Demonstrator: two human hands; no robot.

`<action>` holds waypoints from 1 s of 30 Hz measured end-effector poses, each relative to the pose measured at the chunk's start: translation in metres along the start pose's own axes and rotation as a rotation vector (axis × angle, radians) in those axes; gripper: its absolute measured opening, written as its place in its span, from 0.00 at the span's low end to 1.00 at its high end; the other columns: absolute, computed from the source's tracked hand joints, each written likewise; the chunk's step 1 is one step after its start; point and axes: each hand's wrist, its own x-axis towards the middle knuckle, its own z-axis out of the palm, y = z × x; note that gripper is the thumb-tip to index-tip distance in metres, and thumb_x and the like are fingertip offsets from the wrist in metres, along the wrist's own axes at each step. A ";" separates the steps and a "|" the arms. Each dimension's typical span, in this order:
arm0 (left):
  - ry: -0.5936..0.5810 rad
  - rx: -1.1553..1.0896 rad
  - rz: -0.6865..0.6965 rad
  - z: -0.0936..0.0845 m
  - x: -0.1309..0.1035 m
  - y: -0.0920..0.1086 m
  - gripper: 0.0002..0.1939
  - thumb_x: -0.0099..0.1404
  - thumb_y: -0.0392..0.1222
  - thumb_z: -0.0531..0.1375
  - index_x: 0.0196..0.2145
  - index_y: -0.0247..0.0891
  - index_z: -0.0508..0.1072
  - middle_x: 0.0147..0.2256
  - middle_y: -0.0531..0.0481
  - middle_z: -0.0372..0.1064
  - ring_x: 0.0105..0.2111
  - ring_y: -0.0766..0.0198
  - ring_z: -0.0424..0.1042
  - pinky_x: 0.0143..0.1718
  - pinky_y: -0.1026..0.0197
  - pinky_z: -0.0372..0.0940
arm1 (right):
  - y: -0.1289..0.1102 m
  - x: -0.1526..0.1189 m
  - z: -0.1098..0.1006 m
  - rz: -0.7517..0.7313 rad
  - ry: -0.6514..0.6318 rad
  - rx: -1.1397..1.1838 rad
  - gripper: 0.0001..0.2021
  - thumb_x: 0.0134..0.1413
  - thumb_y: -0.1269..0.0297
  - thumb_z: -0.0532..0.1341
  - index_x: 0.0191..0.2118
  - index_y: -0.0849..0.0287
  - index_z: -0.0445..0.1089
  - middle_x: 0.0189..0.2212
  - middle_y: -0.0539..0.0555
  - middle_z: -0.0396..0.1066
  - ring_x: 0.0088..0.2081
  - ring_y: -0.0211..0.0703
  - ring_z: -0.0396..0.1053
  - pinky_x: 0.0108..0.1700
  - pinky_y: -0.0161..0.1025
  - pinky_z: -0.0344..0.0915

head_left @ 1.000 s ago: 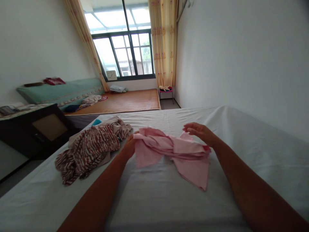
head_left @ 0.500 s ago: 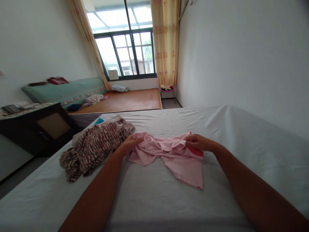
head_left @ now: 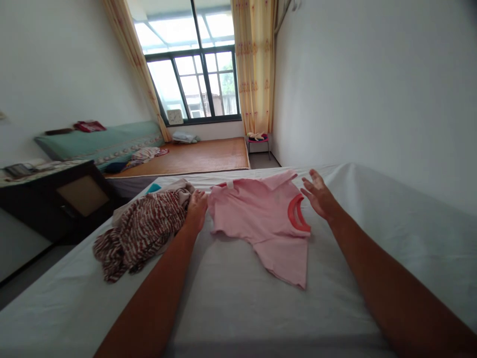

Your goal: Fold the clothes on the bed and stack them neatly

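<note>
A pink T-shirt [head_left: 257,216] with a red neckband lies spread flat on the white bed sheet [head_left: 242,308]. Its neck points to the right and one sleeve reaches toward me. My left hand [head_left: 196,206] rests at the shirt's left edge with curled fingers, between the shirt and a pile of clothes; whether it pinches the cloth is unclear. My right hand [head_left: 318,195] hovers just right of the neckband, fingers spread, holding nothing.
A heap of red-and-white striped and beige clothes [head_left: 143,226] lies on the bed to the left. A dark cabinet [head_left: 63,199] stands beside the bed. Farther off are a low bed with a woven mat [head_left: 194,156], a small stool [head_left: 258,139] and a window.
The bunched pink shirt has been pulled out and laid flat, farther up the bed. My right hand let go of it and opened; my left hand moved to the shirt's left edge.
</note>
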 end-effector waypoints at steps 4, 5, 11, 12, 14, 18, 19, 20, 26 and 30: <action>-0.129 0.295 0.019 -0.022 -0.004 -0.012 0.30 0.51 0.52 0.67 0.49 0.35 0.70 0.51 0.39 0.69 0.52 0.51 0.68 0.55 0.51 0.61 | -0.014 -0.019 -0.004 0.104 -0.348 -0.052 0.21 0.52 0.47 0.62 0.45 0.57 0.69 0.46 0.59 0.72 0.43 0.43 0.71 0.42 0.40 0.68; -0.200 0.365 0.015 -0.025 -0.007 -0.013 0.30 0.50 0.53 0.66 0.47 0.34 0.72 0.49 0.39 0.71 0.52 0.50 0.69 0.56 0.49 0.61 | -0.020 -0.024 -0.005 0.133 -0.455 -0.079 0.19 0.53 0.47 0.62 0.40 0.60 0.70 0.38 0.58 0.74 0.36 0.41 0.71 0.37 0.38 0.67; -0.721 0.807 0.123 -0.031 -0.022 0.006 0.34 0.43 0.54 0.71 0.49 0.43 0.75 0.54 0.44 0.69 0.56 0.48 0.66 0.59 0.52 0.57 | -0.051 -0.056 0.014 0.232 -1.231 -0.333 0.22 0.42 0.49 0.69 0.38 0.61 0.72 0.30 0.51 0.72 0.31 0.37 0.68 0.32 0.33 0.63; -0.778 0.857 0.156 -0.032 -0.023 0.009 0.34 0.44 0.53 0.71 0.50 0.44 0.75 0.55 0.44 0.68 0.56 0.49 0.65 0.59 0.53 0.57 | -0.052 -0.063 0.021 0.218 -1.298 -0.404 0.24 0.38 0.50 0.71 0.39 0.61 0.72 0.31 0.51 0.72 0.32 0.38 0.68 0.32 0.33 0.63; -0.806 0.921 0.226 -0.031 -0.024 0.011 0.26 0.49 0.48 0.68 0.48 0.44 0.76 0.53 0.44 0.70 0.54 0.51 0.68 0.57 0.54 0.59 | -0.054 -0.075 0.033 0.139 -1.331 -0.568 0.28 0.31 0.51 0.73 0.41 0.60 0.72 0.33 0.52 0.71 0.32 0.40 0.67 0.32 0.34 0.62; -0.700 0.987 0.348 -0.026 -0.023 0.003 0.13 0.57 0.38 0.59 0.40 0.42 0.80 0.46 0.44 0.74 0.48 0.55 0.72 0.55 0.54 0.61 | -0.056 -0.093 0.051 -0.083 -1.238 -0.844 0.26 0.30 0.58 0.72 0.41 0.57 0.70 0.36 0.52 0.71 0.32 0.41 0.65 0.30 0.34 0.56; -0.665 0.998 0.371 -0.026 -0.022 0.001 0.13 0.57 0.38 0.59 0.39 0.42 0.80 0.47 0.44 0.74 0.48 0.55 0.71 0.55 0.53 0.61 | -0.056 -0.095 0.053 -0.114 -1.229 -0.868 0.21 0.33 0.60 0.70 0.39 0.57 0.71 0.35 0.52 0.71 0.32 0.41 0.65 0.29 0.33 0.55; -0.628 0.999 0.394 -0.026 -0.021 -0.001 0.13 0.57 0.38 0.58 0.39 0.42 0.80 0.47 0.44 0.74 0.49 0.54 0.71 0.56 0.53 0.60 | -0.055 -0.096 0.054 -0.129 -1.228 -0.872 0.16 0.37 0.63 0.68 0.37 0.57 0.71 0.34 0.51 0.71 0.31 0.40 0.64 0.29 0.33 0.54; -0.635 0.803 0.361 -0.034 -0.018 0.024 0.11 0.58 0.45 0.61 0.36 0.41 0.80 0.45 0.46 0.76 0.48 0.55 0.72 0.56 0.53 0.61 | -0.058 -0.084 0.045 -0.114 -1.302 -0.611 0.09 0.40 0.74 0.61 0.32 0.59 0.73 0.28 0.48 0.71 0.29 0.36 0.66 0.31 0.31 0.59; -0.793 0.619 0.197 -0.045 -0.024 0.059 0.09 0.58 0.46 0.61 0.31 0.41 0.80 0.46 0.46 0.75 0.50 0.52 0.71 0.56 0.53 0.60 | -0.074 -0.075 0.027 -0.046 -1.328 -0.251 0.08 0.46 0.72 0.60 0.36 0.62 0.71 0.34 0.53 0.72 0.35 0.38 0.69 0.39 0.34 0.65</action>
